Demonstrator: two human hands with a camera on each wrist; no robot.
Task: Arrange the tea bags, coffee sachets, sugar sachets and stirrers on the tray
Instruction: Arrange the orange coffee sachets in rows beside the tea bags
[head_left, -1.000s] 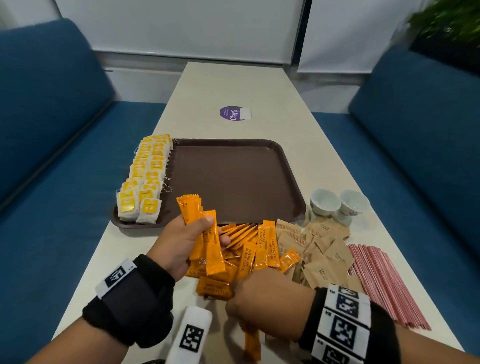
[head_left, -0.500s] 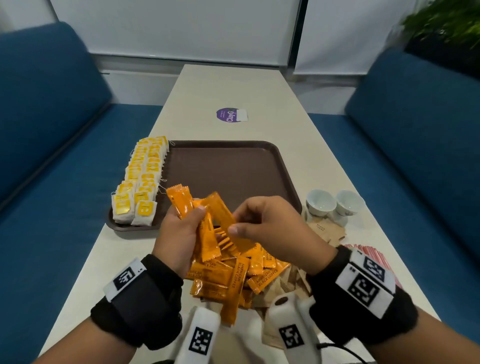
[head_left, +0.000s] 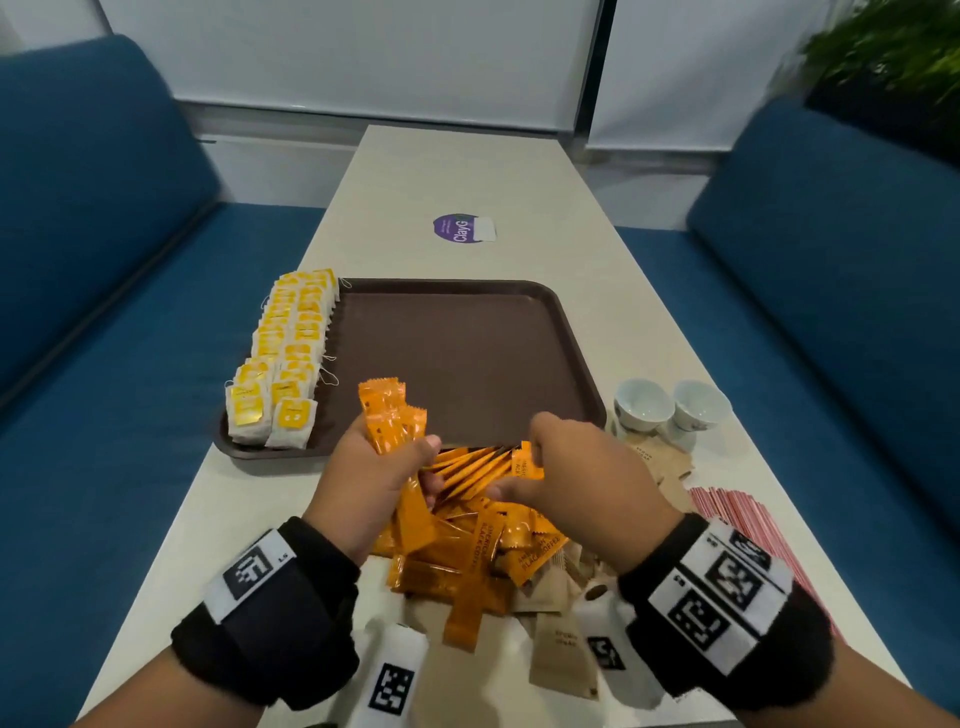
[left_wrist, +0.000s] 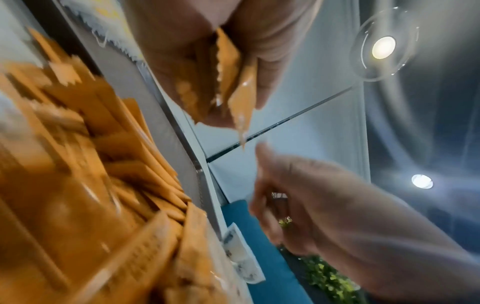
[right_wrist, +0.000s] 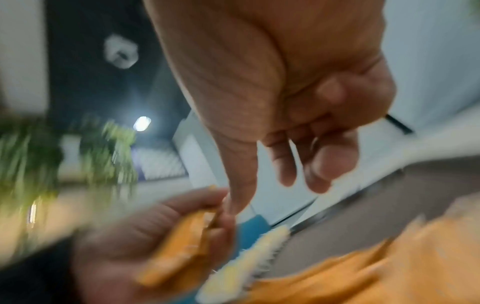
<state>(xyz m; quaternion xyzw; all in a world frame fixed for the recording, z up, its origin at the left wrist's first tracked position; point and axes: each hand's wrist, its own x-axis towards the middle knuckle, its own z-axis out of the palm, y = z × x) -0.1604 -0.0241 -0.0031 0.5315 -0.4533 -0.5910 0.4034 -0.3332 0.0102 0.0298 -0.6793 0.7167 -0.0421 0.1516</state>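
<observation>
Blue sofas flank a long pale table, on which a brown tray carries two neat rows of tea bags along its left edge. Just in front of the tray, the left hand grips a small bundle of orange coffee sachets upright in curled fingers. The right hand hovers over the loose orange pile (its fingers hang slack and hold nothing, as the right wrist view shows). Brown sugar sachets lie under and beside that pile, red stirrers at the table's right edge, two white cups near the tray's right corner.
</observation>
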